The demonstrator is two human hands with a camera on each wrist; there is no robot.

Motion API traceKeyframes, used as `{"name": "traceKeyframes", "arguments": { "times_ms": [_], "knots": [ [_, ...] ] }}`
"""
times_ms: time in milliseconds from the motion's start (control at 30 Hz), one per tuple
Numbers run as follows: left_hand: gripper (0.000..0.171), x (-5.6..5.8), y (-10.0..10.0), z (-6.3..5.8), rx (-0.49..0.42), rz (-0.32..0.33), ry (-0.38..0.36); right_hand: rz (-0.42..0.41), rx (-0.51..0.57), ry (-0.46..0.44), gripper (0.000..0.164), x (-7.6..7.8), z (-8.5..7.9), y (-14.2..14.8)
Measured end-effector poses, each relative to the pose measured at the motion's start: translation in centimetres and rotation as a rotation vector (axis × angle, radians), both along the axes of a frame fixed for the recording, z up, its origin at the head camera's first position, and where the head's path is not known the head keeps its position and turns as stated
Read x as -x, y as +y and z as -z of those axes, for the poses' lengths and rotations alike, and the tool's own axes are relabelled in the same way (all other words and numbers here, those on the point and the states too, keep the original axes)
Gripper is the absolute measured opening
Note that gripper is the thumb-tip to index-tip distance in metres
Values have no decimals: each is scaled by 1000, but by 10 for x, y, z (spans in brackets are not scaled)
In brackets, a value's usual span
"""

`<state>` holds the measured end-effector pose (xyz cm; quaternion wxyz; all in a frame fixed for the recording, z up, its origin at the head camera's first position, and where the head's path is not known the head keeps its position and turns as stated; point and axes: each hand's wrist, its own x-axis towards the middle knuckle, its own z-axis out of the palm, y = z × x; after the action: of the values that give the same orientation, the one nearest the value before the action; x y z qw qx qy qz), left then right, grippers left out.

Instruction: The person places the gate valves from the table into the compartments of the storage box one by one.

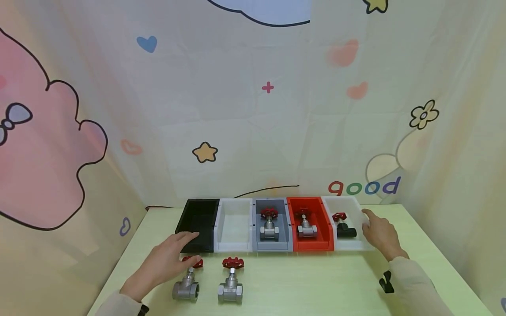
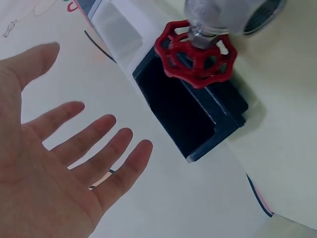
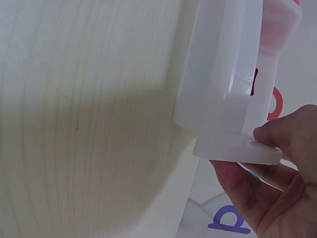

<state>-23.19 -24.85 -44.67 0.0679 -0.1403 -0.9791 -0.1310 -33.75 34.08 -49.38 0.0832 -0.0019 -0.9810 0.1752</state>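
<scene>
My left hand (image 1: 162, 258), fingers spread and holding nothing, is over the front of the black bin (image 1: 197, 206) in the head view. Below it lies a gate valve (image 1: 185, 290) of grey metal, its red handwheel (image 2: 198, 77) partly hidden by the hand in the head view. A similar gate valve (image 1: 230, 292) lies to its right on the table. At the far right, my right hand (image 1: 382, 236) pinches the outer wall of a white bin (image 3: 237, 148), thumb on the inner side and fingers outside. Inside that bin sits a black valve (image 1: 346, 230) with a red handwheel.
The bins form a row along the back of the table (image 1: 300, 285). A second white bin (image 1: 234, 248) stands beside the black one. The grey bin (image 1: 272, 247) and the red bin (image 1: 314, 245) each hold a metal valve. A printed curtain (image 1: 245, 109) hangs behind.
</scene>
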Motion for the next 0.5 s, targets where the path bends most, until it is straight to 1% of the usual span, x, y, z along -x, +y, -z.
{"name": "traceKeyframes", "arguments": {
  "times_ms": [167, 233, 400, 467, 500],
  "knots": [
    [65, -9, -3, 6, 29, 9, -59, -4, -1, 2, 48, 0, 0, 0],
    [64, -11, -4, 9, 35, 31, -72, -1, 1, -1, 48, -1, 0, 0],
    [63, -13, -1, 19, 34, 43, -179, 2, 2, -3, 48, 0, 0, 0],
    [63, -14, -1, 24, 40, 51, -202, 2, 2, -4, 49, 0, 0, 0],
    [62, -15, -2, 27, 50, 60, -198, 2, 1, -5, 49, 0, 1, 0]
  ]
}}
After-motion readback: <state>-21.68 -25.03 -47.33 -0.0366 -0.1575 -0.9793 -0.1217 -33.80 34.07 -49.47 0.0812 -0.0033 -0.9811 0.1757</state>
